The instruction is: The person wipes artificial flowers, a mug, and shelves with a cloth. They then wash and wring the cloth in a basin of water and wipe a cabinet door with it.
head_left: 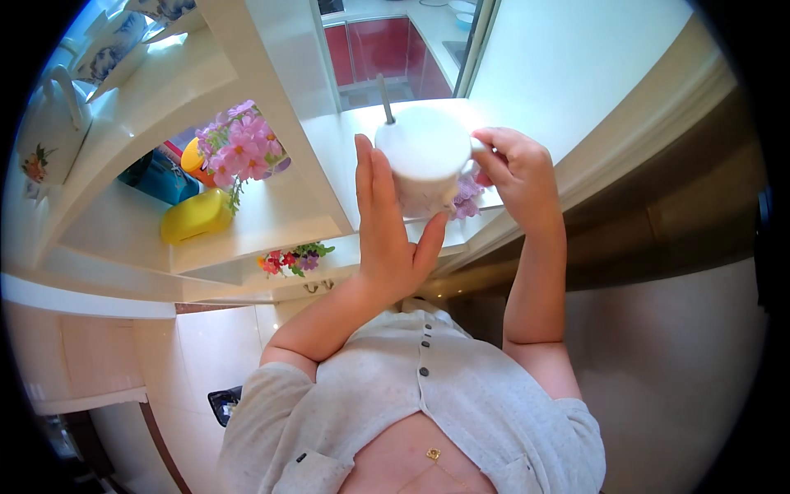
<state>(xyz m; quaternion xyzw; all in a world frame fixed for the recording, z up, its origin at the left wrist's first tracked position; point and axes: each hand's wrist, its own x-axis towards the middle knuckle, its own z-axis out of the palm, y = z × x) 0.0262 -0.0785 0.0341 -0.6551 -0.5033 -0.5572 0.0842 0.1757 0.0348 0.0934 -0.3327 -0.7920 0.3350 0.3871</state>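
Note:
A white mug with a white lid is held up in front of the shelf, between both hands. The grey stem of a spoon or straw sticks up through the lid's far left side. My right hand is closed round the mug's handle at its right. On the left side, my left hand cups the mug, fingers stretched along its wall and thumb near its lower front. Part of the mug's body is hidden by the left hand. Purple flowers show just behind and below it.
Left, a white shelf unit bears pink flowers, a yellow object and a blue box. A white teapot stands above them. Small red and purple flowers sit lower down. Beyond an opening are red cabinets.

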